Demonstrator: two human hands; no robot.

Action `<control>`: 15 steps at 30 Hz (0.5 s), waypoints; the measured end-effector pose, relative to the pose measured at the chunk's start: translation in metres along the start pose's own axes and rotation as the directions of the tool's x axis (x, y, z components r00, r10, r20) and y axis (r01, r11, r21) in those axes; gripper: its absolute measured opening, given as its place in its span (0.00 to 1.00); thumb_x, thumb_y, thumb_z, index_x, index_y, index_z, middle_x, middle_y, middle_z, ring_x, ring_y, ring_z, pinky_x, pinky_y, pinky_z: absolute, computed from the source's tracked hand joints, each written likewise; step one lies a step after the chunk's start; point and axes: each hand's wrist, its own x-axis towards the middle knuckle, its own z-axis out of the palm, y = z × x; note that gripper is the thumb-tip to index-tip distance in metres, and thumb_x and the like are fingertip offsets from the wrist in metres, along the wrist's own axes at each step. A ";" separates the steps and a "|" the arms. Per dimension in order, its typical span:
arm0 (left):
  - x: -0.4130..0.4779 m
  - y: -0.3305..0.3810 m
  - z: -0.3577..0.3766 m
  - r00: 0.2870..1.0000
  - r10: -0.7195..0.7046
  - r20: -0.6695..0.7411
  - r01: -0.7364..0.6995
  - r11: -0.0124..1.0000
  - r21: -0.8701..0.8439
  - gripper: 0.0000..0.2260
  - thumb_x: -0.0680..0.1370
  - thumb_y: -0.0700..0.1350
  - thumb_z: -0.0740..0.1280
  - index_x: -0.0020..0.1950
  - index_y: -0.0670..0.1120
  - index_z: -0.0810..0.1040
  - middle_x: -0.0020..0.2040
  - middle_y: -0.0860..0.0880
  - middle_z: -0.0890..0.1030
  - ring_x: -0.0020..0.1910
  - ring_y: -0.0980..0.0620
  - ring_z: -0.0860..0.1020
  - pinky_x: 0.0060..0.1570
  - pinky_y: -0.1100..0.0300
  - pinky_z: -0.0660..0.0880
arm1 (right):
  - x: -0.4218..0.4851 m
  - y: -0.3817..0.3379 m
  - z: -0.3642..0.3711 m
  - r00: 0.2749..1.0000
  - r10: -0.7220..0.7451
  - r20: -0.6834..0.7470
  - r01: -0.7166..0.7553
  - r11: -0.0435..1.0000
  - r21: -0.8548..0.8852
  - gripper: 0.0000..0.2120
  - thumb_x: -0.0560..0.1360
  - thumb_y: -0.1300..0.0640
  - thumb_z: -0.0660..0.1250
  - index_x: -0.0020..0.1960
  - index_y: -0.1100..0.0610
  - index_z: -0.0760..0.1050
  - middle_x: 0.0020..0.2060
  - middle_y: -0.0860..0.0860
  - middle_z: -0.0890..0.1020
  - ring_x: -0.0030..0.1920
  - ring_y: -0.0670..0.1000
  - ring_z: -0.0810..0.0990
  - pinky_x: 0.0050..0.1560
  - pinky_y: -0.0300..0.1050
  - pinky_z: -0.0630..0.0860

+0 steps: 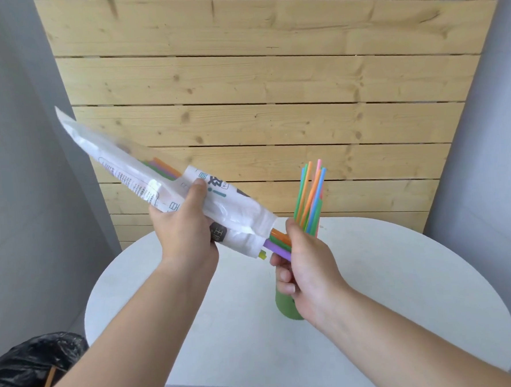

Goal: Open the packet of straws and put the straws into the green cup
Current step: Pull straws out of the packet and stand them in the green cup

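both bare forearms reach forward over the table. the left hand [184,227] is raised and curled around the middle of the straw packet [158,184], thumb on top, holding it slanted with its sealed end up to the left and its open mouth down to the right. the right hand [305,268] is closed around the ends of a few straws [278,245], purple, green and orange, that poke from that mouth.

the table [404,304] is round and white, set before a pale wooden plank wall [271,72] between grey walls. a black plastic bag [28,368] sits low at the left.

the green cup [285,306] stands on the table just under the right hand, partly hidden by it. a bunch of coloured straws in the cup [309,196] rises behind the right hand.
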 end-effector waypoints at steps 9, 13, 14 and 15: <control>0.012 -0.006 -0.011 0.977 -0.141 -0.159 0.132 0.989 -0.062 0.18 0.79 0.41 0.74 0.69 0.47 0.79 0.59 0.48 0.88 0.50 0.51 0.88 0.46 0.57 0.85 | 0.011 -0.003 -0.008 0.977 -0.212 -0.009 0.210 0.974 -0.085 0.12 0.80 0.52 0.67 0.43 0.60 0.75 0.20 0.48 0.74 0.21 0.48 0.63 0.21 0.38 0.60; 0.015 -0.007 -0.012 0.970 -0.153 -0.187 0.142 0.987 -0.072 0.19 0.78 0.41 0.75 0.69 0.45 0.78 0.58 0.48 0.87 0.48 0.51 0.88 0.45 0.57 0.85 | 0.011 -0.007 -0.012 0.969 -0.246 0.017 0.246 0.965 -0.088 0.11 0.80 0.53 0.67 0.47 0.62 0.78 0.25 0.51 0.75 0.22 0.48 0.66 0.21 0.39 0.64; 0.014 -0.008 -0.011 0.972 -0.148 -0.185 0.136 0.988 -0.077 0.19 0.79 0.41 0.75 0.69 0.45 0.78 0.58 0.48 0.87 0.48 0.51 0.88 0.46 0.56 0.85 | 0.011 -0.006 -0.012 0.968 -0.250 0.013 0.250 0.965 -0.082 0.11 0.80 0.53 0.68 0.48 0.62 0.78 0.26 0.51 0.75 0.22 0.48 0.67 0.21 0.39 0.65; 0.013 -0.009 -0.010 0.973 -0.141 -0.182 0.128 0.988 -0.081 0.19 0.79 0.40 0.74 0.69 0.45 0.78 0.58 0.48 0.87 0.49 0.50 0.88 0.48 0.55 0.85 | 0.010 -0.005 -0.011 0.967 -0.255 0.007 0.255 0.964 -0.079 0.11 0.80 0.52 0.68 0.48 0.62 0.78 0.26 0.51 0.76 0.22 0.48 0.67 0.21 0.40 0.65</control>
